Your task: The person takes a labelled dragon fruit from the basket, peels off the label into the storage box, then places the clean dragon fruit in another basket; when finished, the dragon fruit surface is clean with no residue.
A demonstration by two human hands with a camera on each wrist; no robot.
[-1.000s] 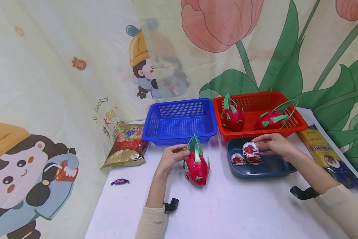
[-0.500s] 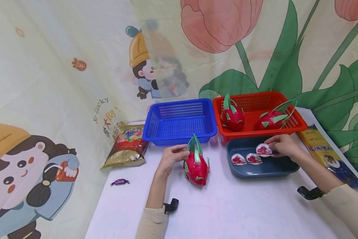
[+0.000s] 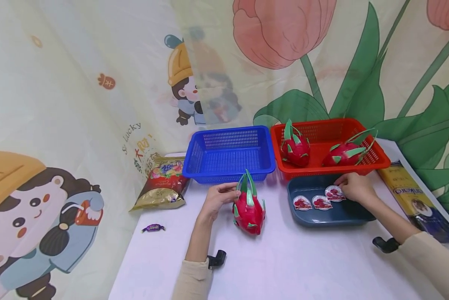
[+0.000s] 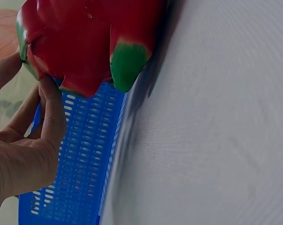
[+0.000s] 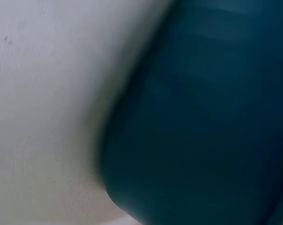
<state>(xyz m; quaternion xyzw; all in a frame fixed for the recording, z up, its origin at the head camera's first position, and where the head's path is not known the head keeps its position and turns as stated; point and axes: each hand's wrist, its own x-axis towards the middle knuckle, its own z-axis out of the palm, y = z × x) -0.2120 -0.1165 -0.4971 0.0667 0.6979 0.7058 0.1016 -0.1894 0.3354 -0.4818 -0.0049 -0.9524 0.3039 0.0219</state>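
Note:
In the head view, a red dragon fruit (image 3: 249,212) with green leaf tips stands on the white table. My left hand (image 3: 218,201) pinches one of its leaf tips between thumb and finger, as the left wrist view shows at the fruit (image 4: 85,37). My right hand (image 3: 356,187) is inside a dark blue tray (image 3: 331,218), fingers curled at the right edge of a dragon fruit label (image 3: 334,193). Part of that grip is hidden behind the hand. Two like labels, a middle one (image 3: 322,203) and a left one (image 3: 302,203), lie on the tray bottom.
A blue basket (image 3: 228,177) stands behind the fruit. Beside it, a red basket (image 3: 329,168) holds two dragon fruits. Left are a candy bag (image 3: 162,187) and a purple wrapped candy (image 3: 153,228). A yellow and blue packet (image 3: 412,193) lies at the right.
My right hand has moved right and lowered the label toward the tray bottom, uncovering the other two labels. The left hand keeps its place on the dragon fruit. The head view has shifted slightly.

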